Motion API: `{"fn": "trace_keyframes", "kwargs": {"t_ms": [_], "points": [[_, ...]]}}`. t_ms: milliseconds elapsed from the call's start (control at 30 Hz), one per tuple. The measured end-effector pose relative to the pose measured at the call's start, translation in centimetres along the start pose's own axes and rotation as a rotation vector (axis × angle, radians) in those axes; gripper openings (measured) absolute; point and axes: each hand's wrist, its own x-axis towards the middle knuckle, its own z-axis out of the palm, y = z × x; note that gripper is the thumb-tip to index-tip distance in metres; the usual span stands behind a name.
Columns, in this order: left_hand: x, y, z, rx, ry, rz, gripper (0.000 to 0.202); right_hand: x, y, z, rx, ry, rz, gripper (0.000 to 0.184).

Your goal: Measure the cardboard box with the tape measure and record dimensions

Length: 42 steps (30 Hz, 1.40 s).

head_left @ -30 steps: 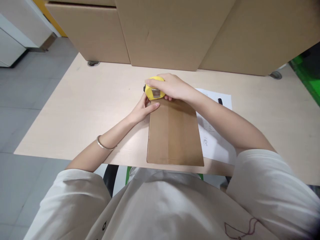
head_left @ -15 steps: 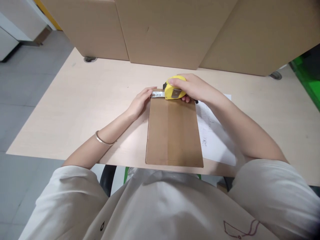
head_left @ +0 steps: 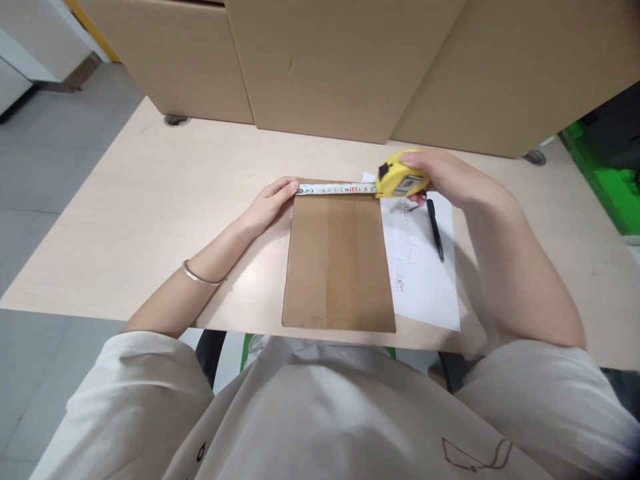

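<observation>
A flat brown cardboard box [head_left: 340, 267] lies near the front of the table. Across its far edge runs the white blade of a yellow tape measure [head_left: 400, 177], with black and red numbers on it. At the box's far left corner, my left hand [head_left: 273, 203] is closed on the hook end of the blade; its fingertips partly hide that end. My right hand [head_left: 437, 175] grips the yellow case just past the box's far right corner, thumb on top. Under the right hand and beside the box is a white sheet of paper [head_left: 423, 287] with writing, partly covered by the box.
A black pen [head_left: 435, 230] rests on the paper. Large cardboard panels [head_left: 330, 67] stand along the back of the table [head_left: 125, 233]. Cable grommets [head_left: 177, 121] are set in its far edge. Something green [head_left: 607, 187] is at the far right.
My right hand has moved right with the tape measure, drawing out a longer stretch of blade. The pen is now uncovered. My left hand stays at the box's far left corner.
</observation>
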Motion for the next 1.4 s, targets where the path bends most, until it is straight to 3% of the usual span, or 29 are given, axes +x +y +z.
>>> {"fn": "trace_keyframes", "kwargs": {"t_ms": [133,267,433,533,667,833,967,1067,1200,1300,1400], "points": [[-0.1,0.1,0.1,-0.002,-0.004,-0.020,0.056,-0.9,2.3,-1.3,0.014,0.059,0.068,0.033],[-0.3,0.4,0.1,-0.004,-0.005,-0.033,0.056,-0.6,2.9,-0.2,0.035,0.077,0.025,0.030],[-0.4,0.5,0.2,-0.011,-0.004,-0.033,0.055,-0.2,3.1,0.2,0.059,0.079,0.025,0.040],[-0.3,0.2,0.3,0.023,0.006,-0.024,0.055,-0.6,2.7,-0.2,0.035,0.061,0.037,0.040],[-0.4,-0.1,0.5,0.074,0.054,0.023,0.056,-1.1,0.3,-0.1,-0.024,0.050,0.009,0.038],[-0.5,-0.3,0.8,0.090,0.048,0.043,0.057,0.6,-3.1,3.1,-0.046,0.005,-0.035,0.045],[-0.2,-0.8,0.8,0.097,0.076,0.088,0.063,3.0,-4.5,7.0,-0.065,-0.045,-0.011,0.041],[-0.5,-0.7,0.6,0.121,0.093,0.121,0.067,4.0,-5.5,9.1,-0.060,-0.061,-0.077,0.038],[-2.6,1.2,-0.1,0.213,0.161,0.085,0.065,4.2,-6.6,10.4,-0.020,-0.094,-0.109,0.037],[-5.9,2.9,-0.5,0.278,0.213,0.050,0.068,4.0,-6.6,10.2,-0.034,-0.094,-0.080,0.039],[-10.3,4.0,-0.4,0.329,0.129,0.105,0.074,3.4,-5.9,8.8,-0.005,-0.091,-0.072,0.042]]}}
